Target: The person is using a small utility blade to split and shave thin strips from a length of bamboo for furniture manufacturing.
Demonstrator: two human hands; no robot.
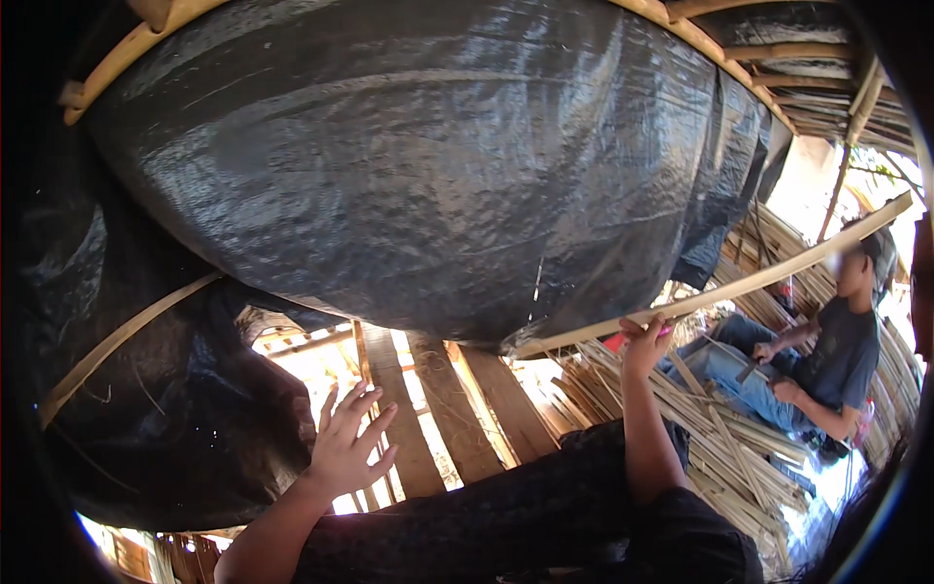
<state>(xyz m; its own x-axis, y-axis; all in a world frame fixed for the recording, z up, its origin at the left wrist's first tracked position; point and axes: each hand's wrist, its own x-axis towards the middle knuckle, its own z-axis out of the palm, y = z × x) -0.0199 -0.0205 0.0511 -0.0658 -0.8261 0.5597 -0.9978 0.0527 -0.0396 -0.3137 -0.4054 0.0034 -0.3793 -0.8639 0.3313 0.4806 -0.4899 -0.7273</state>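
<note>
One long pale wooden strip (739, 288) is pinched in the right hand (646, 343), nearer its left end, which sits by the lower edge of the black plastic sheet (438, 185). The left hand (352, 443) hovers, fingers spread wide, before gapped planks (457, 414). Rightward, a seated person (842, 341) holds a dark blade (747, 370) beside heaped strips (725, 457).

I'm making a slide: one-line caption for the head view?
Right hand holding a long wooden strip beside black sheeting; left hand open, co-worker seated at right.
</note>
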